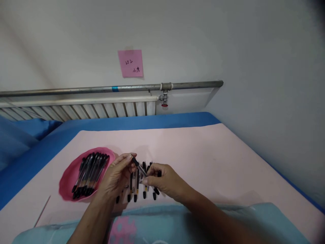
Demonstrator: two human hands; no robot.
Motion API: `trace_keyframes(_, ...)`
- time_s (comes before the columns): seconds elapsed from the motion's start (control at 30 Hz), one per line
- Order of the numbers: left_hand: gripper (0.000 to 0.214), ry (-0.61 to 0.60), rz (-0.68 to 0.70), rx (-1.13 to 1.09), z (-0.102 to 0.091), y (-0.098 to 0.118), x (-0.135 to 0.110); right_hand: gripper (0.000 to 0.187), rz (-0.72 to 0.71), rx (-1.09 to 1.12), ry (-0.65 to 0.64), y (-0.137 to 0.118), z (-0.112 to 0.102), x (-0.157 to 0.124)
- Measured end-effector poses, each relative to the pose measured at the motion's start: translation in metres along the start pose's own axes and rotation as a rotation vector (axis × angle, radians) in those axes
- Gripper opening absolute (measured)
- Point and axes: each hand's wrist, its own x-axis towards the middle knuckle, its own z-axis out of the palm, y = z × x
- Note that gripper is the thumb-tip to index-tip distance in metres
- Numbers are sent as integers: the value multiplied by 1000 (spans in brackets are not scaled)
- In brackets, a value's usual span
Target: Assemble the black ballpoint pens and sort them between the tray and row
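Note:
A clear-barrelled pen (141, 169) with a black end slants between my two hands, just above the table. My left hand (119, 171) pinches its black upper end between thumb and fingers. Lower on the barrel, the thumb and fingers of my right hand (165, 178) are closed round it. A black tip (159, 173) shows beside the right fingers; whether it belongs to the same pen I cannot tell. Beneath both hands lie several pens and pen parts (135, 189), partly hidden by the fingers.
At the left, a pink scalloped bowl (66, 179) holds a stack of black-capped pens (90, 173). A thin white stick (42, 211) lies near the front left of the pink tabletop (203, 159). A radiator (88, 110) and pipe (137, 88) run along the back wall.

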Motion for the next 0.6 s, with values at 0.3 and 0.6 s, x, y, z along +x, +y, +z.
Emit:
trace_keyframes(0.3,14,-7,-10,-6,0,0,-1,10,94,162,-146,-2,0,-1)
trace_keyframes(0.6,16,13,-5,-11,1,1,-1,14,87,131,-201,-4,2,-2)
